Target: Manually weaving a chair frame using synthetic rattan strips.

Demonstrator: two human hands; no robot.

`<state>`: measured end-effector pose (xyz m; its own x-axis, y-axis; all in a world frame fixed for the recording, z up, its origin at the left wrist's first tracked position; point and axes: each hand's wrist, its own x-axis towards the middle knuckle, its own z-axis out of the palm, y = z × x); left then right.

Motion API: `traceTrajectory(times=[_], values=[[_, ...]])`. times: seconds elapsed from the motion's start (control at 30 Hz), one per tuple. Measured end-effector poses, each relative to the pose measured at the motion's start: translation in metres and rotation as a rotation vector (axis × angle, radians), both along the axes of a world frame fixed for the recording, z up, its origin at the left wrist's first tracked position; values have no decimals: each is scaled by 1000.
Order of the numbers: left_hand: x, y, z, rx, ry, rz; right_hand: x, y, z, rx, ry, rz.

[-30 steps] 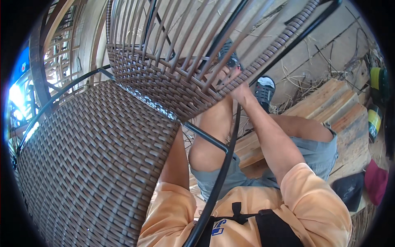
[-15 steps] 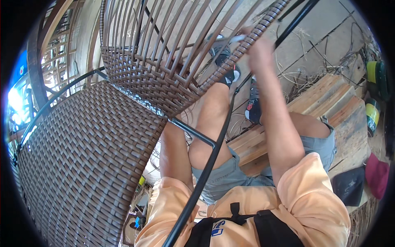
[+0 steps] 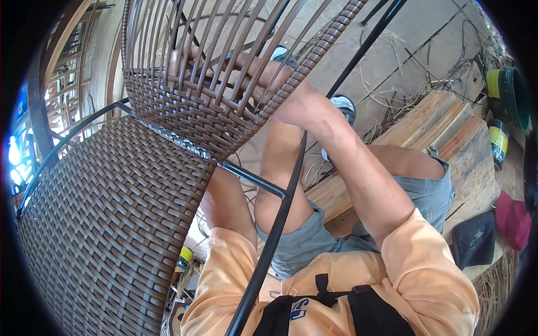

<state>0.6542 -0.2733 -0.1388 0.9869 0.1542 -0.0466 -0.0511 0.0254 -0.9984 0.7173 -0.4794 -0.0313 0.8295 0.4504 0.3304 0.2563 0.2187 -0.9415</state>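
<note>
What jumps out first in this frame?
The brown woven wicker chair fills the left half, its finished seat panel tightly woven over a black metal frame. At top centre the right hand reaches in among the loose upright strands of the half-woven back. The left hand is hidden behind the weave; wooden planks lie at right.

Bright daylight falls on a grey concrete floor [image 3: 426, 33] littered with dry straw-coloured strands [image 3: 386, 84]. A low bench of pale wooden planks [image 3: 448, 123] stands on it, and green and yellow plastic tubs [image 3: 507, 92] stand nearby.
</note>
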Motion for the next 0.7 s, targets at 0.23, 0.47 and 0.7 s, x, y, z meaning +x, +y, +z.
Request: traceTrajectory(times=[0.23,0.47,0.7], values=[[-16,1,3,-284,-39,70,5,28,-8,142,308,226],[-72,-53,99,-1884,-385,514,-58,-10,-3,577,944,-240],[-132,-118,247,-2407,-545,622,-89,-60,56,472,646,-525]])
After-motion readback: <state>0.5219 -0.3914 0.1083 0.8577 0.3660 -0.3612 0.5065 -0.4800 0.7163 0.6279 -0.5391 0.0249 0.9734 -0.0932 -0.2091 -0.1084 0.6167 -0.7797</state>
